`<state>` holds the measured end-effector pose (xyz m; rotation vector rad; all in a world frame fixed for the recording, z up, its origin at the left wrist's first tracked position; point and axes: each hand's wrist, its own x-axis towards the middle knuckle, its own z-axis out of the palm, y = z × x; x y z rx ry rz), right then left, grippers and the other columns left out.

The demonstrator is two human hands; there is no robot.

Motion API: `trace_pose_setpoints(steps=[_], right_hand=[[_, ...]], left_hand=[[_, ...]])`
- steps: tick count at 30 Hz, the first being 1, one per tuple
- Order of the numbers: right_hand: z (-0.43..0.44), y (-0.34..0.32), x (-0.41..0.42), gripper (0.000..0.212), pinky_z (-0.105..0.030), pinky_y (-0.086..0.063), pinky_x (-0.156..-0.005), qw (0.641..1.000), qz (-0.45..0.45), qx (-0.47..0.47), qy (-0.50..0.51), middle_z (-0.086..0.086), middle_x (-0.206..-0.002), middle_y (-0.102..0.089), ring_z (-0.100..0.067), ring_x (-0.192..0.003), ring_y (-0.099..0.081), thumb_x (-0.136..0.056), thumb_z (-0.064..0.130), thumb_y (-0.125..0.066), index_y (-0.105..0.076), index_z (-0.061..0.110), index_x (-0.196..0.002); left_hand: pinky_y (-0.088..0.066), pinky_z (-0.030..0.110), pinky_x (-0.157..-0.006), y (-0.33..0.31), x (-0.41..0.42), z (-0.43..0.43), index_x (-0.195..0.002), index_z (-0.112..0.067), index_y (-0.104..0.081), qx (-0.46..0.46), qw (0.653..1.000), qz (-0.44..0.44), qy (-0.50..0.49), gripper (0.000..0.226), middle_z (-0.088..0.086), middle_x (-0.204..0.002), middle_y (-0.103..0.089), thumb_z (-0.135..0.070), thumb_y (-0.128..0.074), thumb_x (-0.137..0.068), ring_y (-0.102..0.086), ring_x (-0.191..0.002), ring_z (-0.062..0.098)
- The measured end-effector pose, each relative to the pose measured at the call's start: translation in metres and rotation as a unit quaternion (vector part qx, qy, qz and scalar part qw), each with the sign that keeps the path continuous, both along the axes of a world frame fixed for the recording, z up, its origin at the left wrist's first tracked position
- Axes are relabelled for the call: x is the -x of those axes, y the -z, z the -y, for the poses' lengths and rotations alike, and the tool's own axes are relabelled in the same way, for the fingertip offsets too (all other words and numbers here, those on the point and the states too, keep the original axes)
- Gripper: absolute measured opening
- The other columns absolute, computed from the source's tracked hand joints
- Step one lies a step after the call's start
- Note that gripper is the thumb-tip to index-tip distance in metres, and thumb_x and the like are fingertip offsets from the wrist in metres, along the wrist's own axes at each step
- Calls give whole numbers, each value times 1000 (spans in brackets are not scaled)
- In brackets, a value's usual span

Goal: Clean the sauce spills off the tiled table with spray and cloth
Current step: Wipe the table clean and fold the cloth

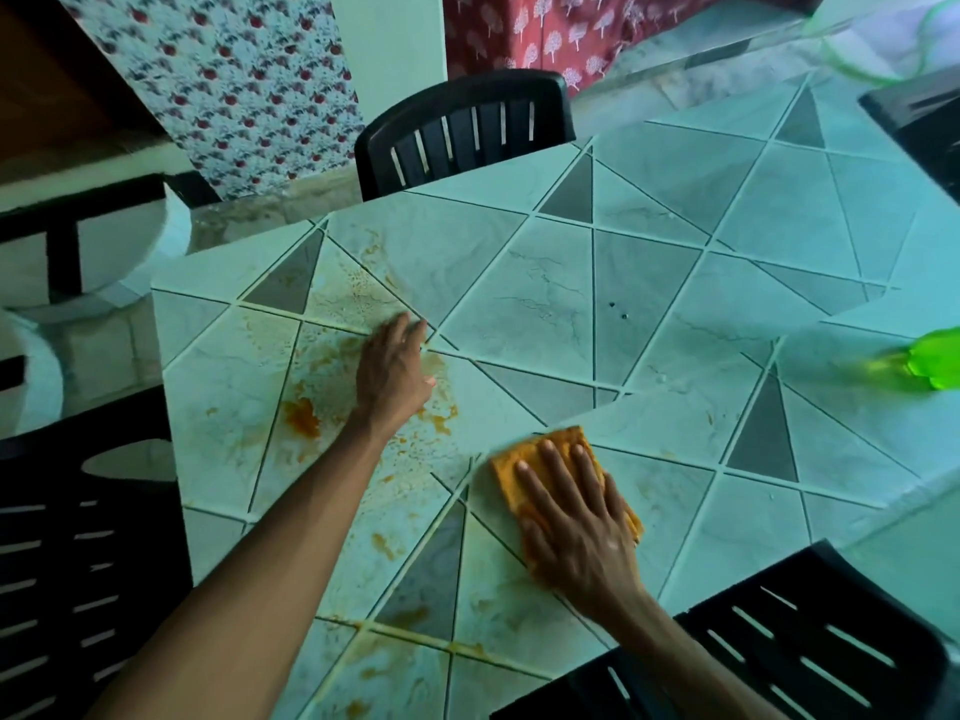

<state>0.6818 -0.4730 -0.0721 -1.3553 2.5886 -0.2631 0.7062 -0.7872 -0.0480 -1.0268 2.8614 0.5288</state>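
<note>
- The orange cloth [558,439] lies flat on the near middle of the tiled surface [649,283], a little to the right of the stained area.
- Your right hand [576,527] presses down on the cloth with the palm flat and the fingers straight and spread. The cloth shows beyond the fingertips and along the right side of the hand.
- Your left hand [392,374] reaches farther out over the stained tiles, fingers stretched and loosely apart, holding nothing. It is blurred, so you cannot tell whether it rests on the surface or floats just above it.
- The sauce spills [301,418] are orange blotches and fine spatter across the left part of the surface. The thickest patch sits left of your left forearm, and more streaks run along the grout lines near the front edge.
- The spray bottle [930,358] is a bright green, blurred shape at the right edge of the view, well apart from both hands.
- The surface is pale green marbled tile cut into triangles, with some darker grey triangles and light grout between them. Its right half looks free of orange marks.
- A black slatted chair [465,129] stands at the far side, a second chair [62,563] at the left, and a third chair [795,652] at the near right corner.
- Behind the far chair hang a floral curtain [223,85] and a red patterned fabric [545,28].
</note>
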Motion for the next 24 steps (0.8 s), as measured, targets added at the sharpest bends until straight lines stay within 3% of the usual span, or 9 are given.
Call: trace_pose_setpoints(steps=[4, 7, 10, 13, 17, 20, 24], right_hand=[[44, 3, 44, 62, -56, -21, -120, 998, -7, -10, 61, 3, -169, -13, -30, -156, -5, -100, 61, -26, -21, 40, -158], [131, 7, 84, 65, -56, -12, -122, 993, 20, 0, 113, 2, -169, -8, -32, -155, 1, -98, 64, -22, -17, 41, -158], [186, 11, 87, 65, -57, -8, -122, 995, 21, -7, 93, 1, -169, -7, -34, -155, 2, -99, 61, -29, -15, 41, -159], [156, 13, 63, 63, -55, -12, -122, 1000, -4, 0, 25, 2, -169, -8, -31, -156, -1, -100, 59, -33, -18, 41, -158], [45, 11, 34, 61, -52, -16, -121, 999, -21, 0, -25, 6, -169, -7, -27, -156, -1, -101, 58, -34, -16, 43, -158], [-15, 4, 49, 61, -51, -26, -118, 999, -24, -26, 22, 7, -169, -12, -25, -156, -5, -100, 61, -32, -20, 44, -157], [13, 2, 100, 63, -57, -20, -120, 989, 15, -32, 143, 7, -169, -11, -28, -156, -2, -97, 63, -28, -20, 45, -157]], left_hand=[[-31, 42, -111, -4, -24, -40, -144, -8, -42, -3, 998, -30, -55, 68, 10, -153, -36, -28, -71, -86, -35, -139, 30], [-33, 41, -109, 4, -52, -62, -143, -7, -43, 0, 999, -20, -50, 69, 10, -153, -36, -33, -70, -86, -35, -138, 30], [-31, 42, -111, 10, -69, -67, -148, -11, -39, 0, 999, -19, -36, 73, 8, -157, -32, -41, -68, -87, -31, -142, 28], [-31, 42, -113, 11, -73, -63, -150, -15, -35, -9, 999, -2, -34, 77, 4, -159, -28, -46, -67, -87, -27, -144, 25], [-31, 44, -113, 7, -69, -64, -149, -12, -37, -10, 999, 10, -30, 78, 7, -159, -29, -45, -68, -86, -28, -144, 29], [-28, 46, -114, 6, -68, -68, -151, -12, -34, -24, 999, 19, -40, 78, 8, -161, -25, -42, -68, -88, -23, -147, 30], [-26, 48, -115, 5, -70, -70, -151, -12, -33, -20, 999, 10, -39, 75, 7, -161, -23, -40, -66, -90, -21, -147, 29]])
